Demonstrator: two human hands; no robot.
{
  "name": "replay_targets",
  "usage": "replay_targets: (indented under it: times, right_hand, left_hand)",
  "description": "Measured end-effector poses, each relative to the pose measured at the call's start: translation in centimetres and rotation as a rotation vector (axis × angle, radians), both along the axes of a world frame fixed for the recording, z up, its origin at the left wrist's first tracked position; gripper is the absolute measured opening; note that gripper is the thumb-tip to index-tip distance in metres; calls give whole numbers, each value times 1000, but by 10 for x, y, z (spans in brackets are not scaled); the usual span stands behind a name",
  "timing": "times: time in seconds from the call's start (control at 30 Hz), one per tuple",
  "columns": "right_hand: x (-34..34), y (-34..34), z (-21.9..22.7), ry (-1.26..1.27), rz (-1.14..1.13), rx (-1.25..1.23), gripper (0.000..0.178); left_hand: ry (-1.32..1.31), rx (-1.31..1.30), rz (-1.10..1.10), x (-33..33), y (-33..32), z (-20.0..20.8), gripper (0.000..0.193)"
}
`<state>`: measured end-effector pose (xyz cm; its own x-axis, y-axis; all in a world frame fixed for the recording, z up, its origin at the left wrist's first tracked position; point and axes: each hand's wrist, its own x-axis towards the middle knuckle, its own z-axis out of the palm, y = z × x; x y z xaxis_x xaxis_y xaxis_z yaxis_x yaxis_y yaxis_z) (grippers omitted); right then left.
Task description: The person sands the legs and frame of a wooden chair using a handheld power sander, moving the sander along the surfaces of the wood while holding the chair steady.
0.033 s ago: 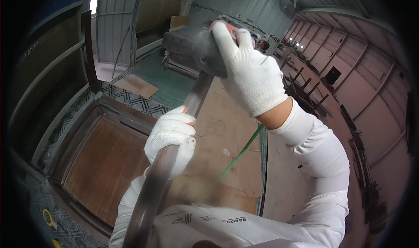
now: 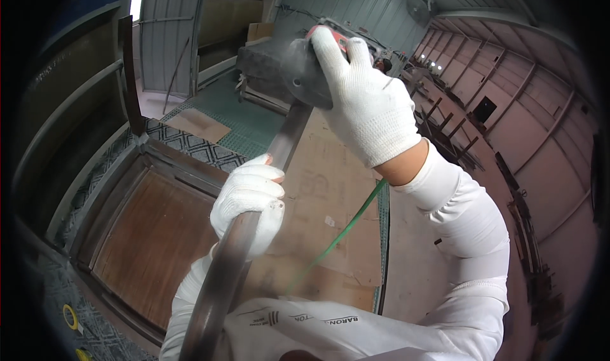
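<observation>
A long dark wooden bar (image 2: 222,269) runs from the lower edge up toward the middle of the view. My left hand (image 2: 251,199), in a white knit glove, is wrapped round it about midway. On the bar's far end rests the dark round pad of an orbital sander (image 2: 306,78) with a red top, its rim partly blurred. My right hand (image 2: 368,97), gloved too, grips the sander from above; its palm side is hidden. A green hose (image 2: 351,223) shows below my right wrist.
Brown cardboard (image 2: 330,189) covers the surface under the bar. To the left lies a framed wooden panel (image 2: 155,224) on patterned cloth, with a yellow tape roll (image 2: 70,316) near it. A dark covered block (image 2: 257,69) stands ahead. Racked wooden pieces (image 2: 445,129) are at the right.
My right hand and the sander have shifted very slightly up and to the right. The left hand and the bar stay in place.
</observation>
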<state>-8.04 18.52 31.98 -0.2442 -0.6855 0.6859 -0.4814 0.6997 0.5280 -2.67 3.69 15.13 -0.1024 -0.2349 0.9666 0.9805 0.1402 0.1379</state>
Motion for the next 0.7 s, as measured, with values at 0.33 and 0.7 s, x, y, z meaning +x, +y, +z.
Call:
replay_targets:
  times: [0.33, 0.7]
  right_hand:
    - [0, 4, 9, -18, 17, -69, 66]
    - [9, 89, -41, 28, 272, -1021, 74]
  left_hand:
    - [18, -39, -1, -2, -2, -3, 20]
    - [-6, -36, -35, 1, -1, -5, 12]
